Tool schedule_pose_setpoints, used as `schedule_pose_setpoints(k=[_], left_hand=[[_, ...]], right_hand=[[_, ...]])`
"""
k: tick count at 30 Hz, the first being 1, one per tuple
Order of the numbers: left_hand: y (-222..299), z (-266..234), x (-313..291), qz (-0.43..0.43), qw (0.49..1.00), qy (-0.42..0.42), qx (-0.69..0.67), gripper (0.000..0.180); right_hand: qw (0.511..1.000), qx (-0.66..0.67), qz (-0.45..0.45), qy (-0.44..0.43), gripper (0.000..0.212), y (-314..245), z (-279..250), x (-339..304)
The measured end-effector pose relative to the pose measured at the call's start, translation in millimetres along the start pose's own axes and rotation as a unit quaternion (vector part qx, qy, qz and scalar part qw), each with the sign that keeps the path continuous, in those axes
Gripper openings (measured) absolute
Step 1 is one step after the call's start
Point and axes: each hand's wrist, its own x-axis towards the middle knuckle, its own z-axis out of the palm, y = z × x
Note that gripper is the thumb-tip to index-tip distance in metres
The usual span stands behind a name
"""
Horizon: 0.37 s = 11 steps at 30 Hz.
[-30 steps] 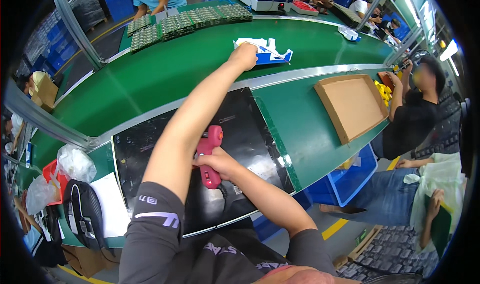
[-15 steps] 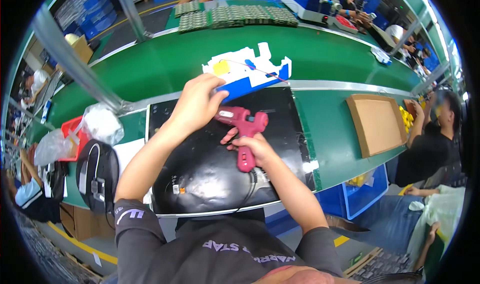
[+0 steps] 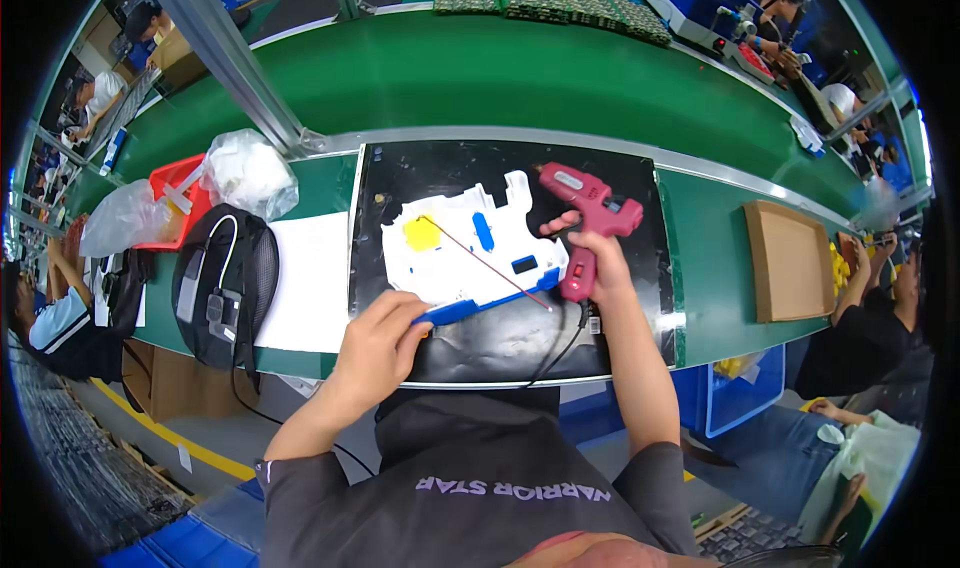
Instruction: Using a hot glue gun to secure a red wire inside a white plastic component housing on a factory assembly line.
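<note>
A white and blue plastic housing (image 3: 450, 263) lies on the black work mat (image 3: 480, 353) in front of me. On it show a yellow square pad (image 3: 422, 233), a blue oval piece (image 3: 484, 232) and a thin dark red wire (image 3: 490, 265) running slantwise. My left hand (image 3: 382, 340) pinches the housing's blue lower left edge between thumb and fingers. To the right, my right hand (image 3: 597, 260) grips the handle of a dark pink glue gun (image 3: 590, 203). Its nozzle points up and to the left, beyond the housing's right side. A black cord (image 3: 560, 353) trails from the handle.
To the left are a black mesh bag (image 3: 228, 288), white paper (image 3: 310, 283) and a red bin (image 3: 180, 203) with plastic bags. A cardboard tray (image 3: 790, 263) lies at the right, near a co-worker. Behind, a green conveyor (image 3: 520, 78) runs across, with circuit boards (image 3: 550, 3) beyond it.
My left hand has drawn the housing from the conveyor edge down onto the black mat. The glue gun has moved right, still in my right hand. My view has shifted too.
</note>
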Motion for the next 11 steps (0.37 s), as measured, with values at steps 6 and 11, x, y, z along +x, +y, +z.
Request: schedule_pose_setpoints(k=[6,11], left_hand=[[-2.4,10.2,-20.4,0.044,0.997,-0.056,0.013,0.018],[-0.8,13.7,-23.2,0.068,0.993,-0.096,0.004,0.019]], right_hand=[[0.999,-0.007,-0.024,0.030,0.028,-13.4,-5.6,-0.6],[0.999,0.008,-0.029,0.032,0.029,-16.4,-9.7,-2.6]])
